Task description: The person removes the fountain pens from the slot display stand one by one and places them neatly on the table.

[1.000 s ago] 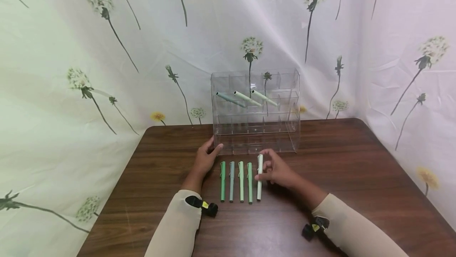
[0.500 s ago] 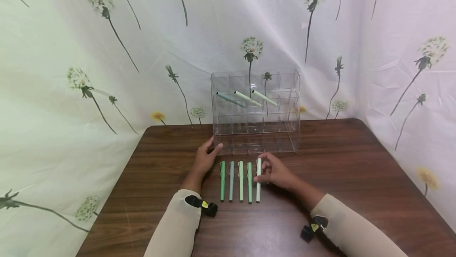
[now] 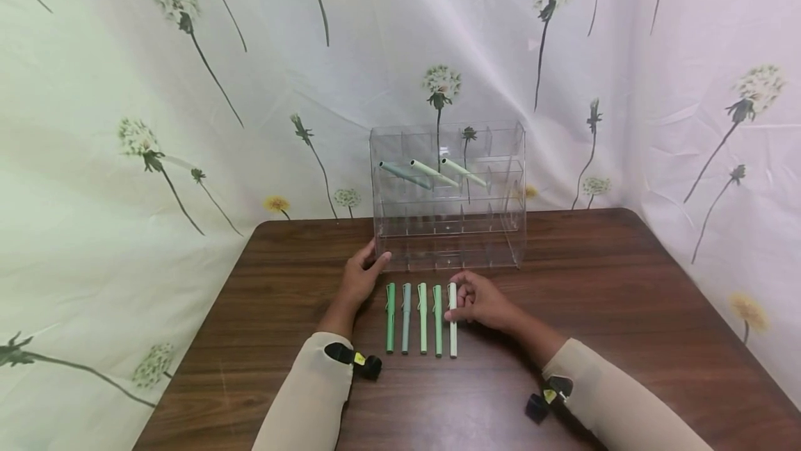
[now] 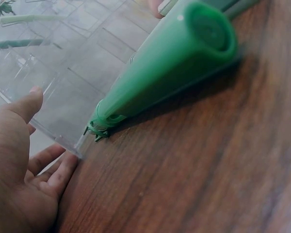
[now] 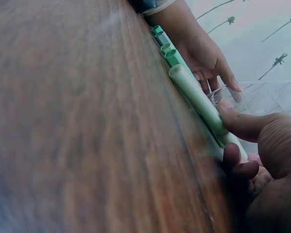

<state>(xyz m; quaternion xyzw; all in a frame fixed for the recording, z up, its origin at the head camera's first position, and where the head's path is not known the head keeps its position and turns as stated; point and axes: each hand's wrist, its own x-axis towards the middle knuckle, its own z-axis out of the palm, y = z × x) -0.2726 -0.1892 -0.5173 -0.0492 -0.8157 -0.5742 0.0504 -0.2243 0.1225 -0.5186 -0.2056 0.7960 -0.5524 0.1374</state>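
Note:
In the head view my right hand (image 3: 487, 301) pinches a white pen (image 3: 453, 337) at its upper part, thumb on one side and fingers on the other. The pen lies at the right end of a row with a dark green pen (image 3: 391, 319), a grey-blue pen (image 3: 406, 319), a pale green pen (image 3: 423, 319) and a mid-green pen (image 3: 438, 320). My left hand (image 3: 361, 279) holds the lower left side of a clear plastic pen rack (image 3: 449, 233). In the left wrist view its thumb is before the clear wall and the fingers reach behind.
A blue-green pen (image 3: 403, 174) and two pale green pens rest slanted in an upper tier of the rack, on its left and middle. The brown wooden table (image 3: 263, 340) meets a white dandelion-print cloth (image 3: 238, 89) at the back and sides.
My right hand has moved the white pen slightly left and toward me, level with the row and closer to the mid-green pen. The left hand and rack have stayed put.

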